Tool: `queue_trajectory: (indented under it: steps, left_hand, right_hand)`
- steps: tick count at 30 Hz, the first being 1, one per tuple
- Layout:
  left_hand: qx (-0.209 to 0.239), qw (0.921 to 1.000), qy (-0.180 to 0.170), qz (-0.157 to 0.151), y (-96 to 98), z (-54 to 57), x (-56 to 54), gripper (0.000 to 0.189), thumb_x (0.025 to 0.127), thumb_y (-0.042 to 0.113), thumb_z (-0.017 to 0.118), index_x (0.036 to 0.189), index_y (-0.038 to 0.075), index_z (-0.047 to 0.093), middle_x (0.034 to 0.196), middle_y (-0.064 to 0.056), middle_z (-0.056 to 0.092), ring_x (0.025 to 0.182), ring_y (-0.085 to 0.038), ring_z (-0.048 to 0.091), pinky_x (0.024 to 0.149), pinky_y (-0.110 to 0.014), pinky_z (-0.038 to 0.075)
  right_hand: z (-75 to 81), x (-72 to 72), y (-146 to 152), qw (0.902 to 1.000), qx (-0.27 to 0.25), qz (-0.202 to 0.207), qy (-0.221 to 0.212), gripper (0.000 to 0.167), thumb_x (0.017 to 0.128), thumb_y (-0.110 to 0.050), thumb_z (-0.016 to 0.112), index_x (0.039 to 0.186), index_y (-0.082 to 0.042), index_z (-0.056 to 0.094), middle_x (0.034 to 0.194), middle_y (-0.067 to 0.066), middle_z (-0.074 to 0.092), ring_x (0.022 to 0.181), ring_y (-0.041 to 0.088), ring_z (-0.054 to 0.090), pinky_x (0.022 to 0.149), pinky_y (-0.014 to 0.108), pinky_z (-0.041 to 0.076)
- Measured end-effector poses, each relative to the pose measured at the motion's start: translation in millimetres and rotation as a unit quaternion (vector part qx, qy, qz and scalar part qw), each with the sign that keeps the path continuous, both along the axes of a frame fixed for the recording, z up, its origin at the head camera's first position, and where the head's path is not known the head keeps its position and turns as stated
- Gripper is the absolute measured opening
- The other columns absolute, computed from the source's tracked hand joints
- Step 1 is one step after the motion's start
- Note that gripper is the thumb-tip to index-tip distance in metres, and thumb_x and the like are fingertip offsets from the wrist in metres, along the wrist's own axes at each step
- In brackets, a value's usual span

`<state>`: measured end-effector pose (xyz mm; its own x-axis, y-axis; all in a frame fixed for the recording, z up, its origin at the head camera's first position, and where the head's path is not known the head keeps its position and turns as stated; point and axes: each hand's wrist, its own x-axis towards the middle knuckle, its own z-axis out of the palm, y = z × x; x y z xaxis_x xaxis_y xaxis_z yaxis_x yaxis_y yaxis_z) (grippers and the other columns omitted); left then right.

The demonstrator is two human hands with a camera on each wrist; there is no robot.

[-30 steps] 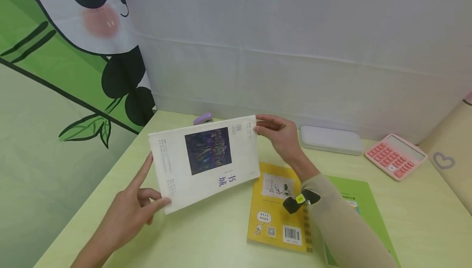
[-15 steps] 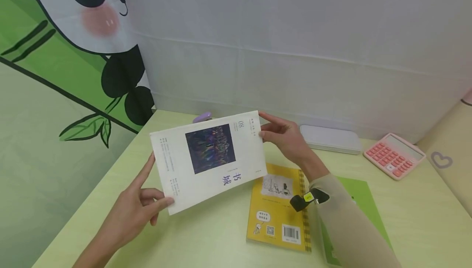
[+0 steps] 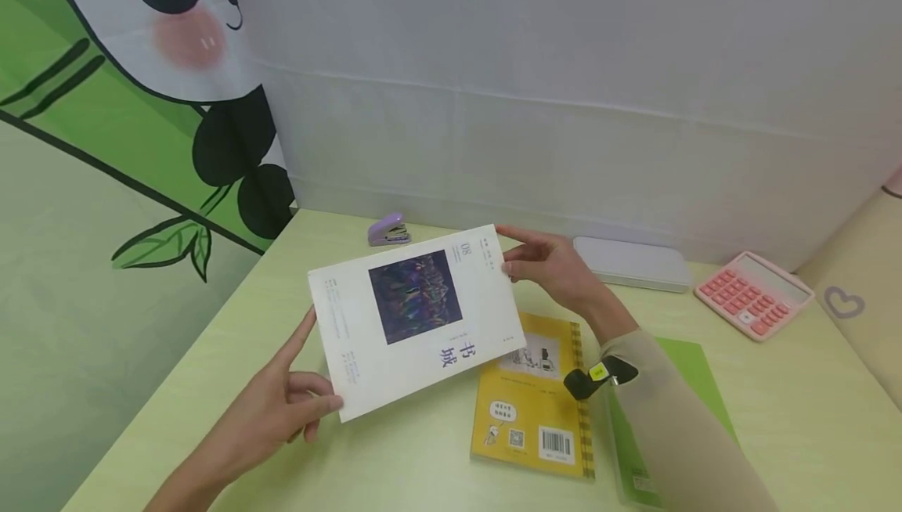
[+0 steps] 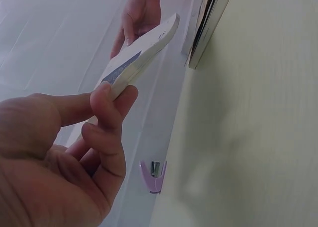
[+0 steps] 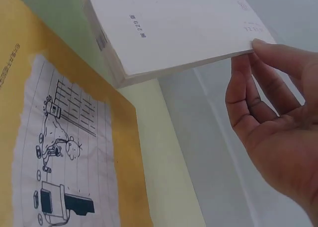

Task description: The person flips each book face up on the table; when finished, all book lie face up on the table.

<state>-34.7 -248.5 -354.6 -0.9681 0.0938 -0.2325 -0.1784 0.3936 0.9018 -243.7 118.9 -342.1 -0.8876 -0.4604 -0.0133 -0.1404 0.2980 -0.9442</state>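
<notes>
A white book (image 3: 416, 316) with a dark square picture on its cover is held tilted above the table, cover toward the head camera. My left hand (image 3: 271, 410) pinches its lower left corner between thumb and fingers, with the index finger along the left edge. At the upper right corner, my right hand (image 3: 553, 269) pinches it, thumb on the cover and fingers behind. In the right wrist view the book (image 5: 179, 33) hangs over a yellow book (image 5: 126, 152), apart from it. The left wrist view shows the book's thick page edge beside the left fingers (image 4: 107, 105).
The yellow spiral-bound book (image 3: 532, 418) lies below the right hand, with a green book (image 3: 694, 387) partly under the right forearm. Along the back stand a purple stapler (image 3: 388, 230), a flat white case (image 3: 632, 265) and a pink calculator (image 3: 754, 297) on the table (image 3: 395, 465).
Both hands have shifted the white book to the right and, lately, slightly down. More of the purple stapler shows behind it now. The grip on both corners stays the same.
</notes>
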Motion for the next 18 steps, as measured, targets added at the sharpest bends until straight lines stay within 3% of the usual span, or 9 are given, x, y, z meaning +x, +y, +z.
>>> queue_trajectory:
  steps: [7,15,18]
  left_hand:
    - [0.032,0.9986,-0.019,-0.038,3.9,-11.6,-2.6,0.12,0.094,0.011,0.079,0.169,0.021,-0.014,0.093,-0.014,0.073,0.059,-0.017,0.058,0.051,-0.025,0.044]
    - [0.033,0.9973,-0.042,-0.05,11.8,-30.0,-1.1,0.121,0.092,0.008,0.079,0.167,0.005,-0.016,0.088,-0.01,0.072,0.057,-0.016,0.057,0.05,-0.026,0.045]
    - [0.042,0.9965,-0.05,-0.053,13.7,-35.1,-1.4,0.121,0.092,0.007,0.079,0.166,0.003,-0.017,0.088,-0.01,0.073,0.058,-0.018,0.059,0.051,-0.026,0.046]
  right_hand:
    - [-14.4,-6.5,2,0.9988,0.044,0.014,-0.014,0.06,0.101,-0.014,0.072,0.155,-0.031,0.055,0.132,0.01,0.074,0.113,0.025,0.073,0.106,0.047,0.055]
    - [-32.8,-9.4,2,0.9961,0.071,0.036,-0.038,0.06,0.1,-0.019,0.074,0.155,-0.031,0.055,0.134,0.009,0.074,0.116,0.027,0.072,0.105,0.048,0.055]
    - [-39.7,-10.3,1,0.9955,0.083,0.03,-0.035,0.058,0.1,-0.019,0.074,0.154,-0.032,0.057,0.133,0.008,0.074,0.123,0.029,0.069,0.11,0.051,0.049]
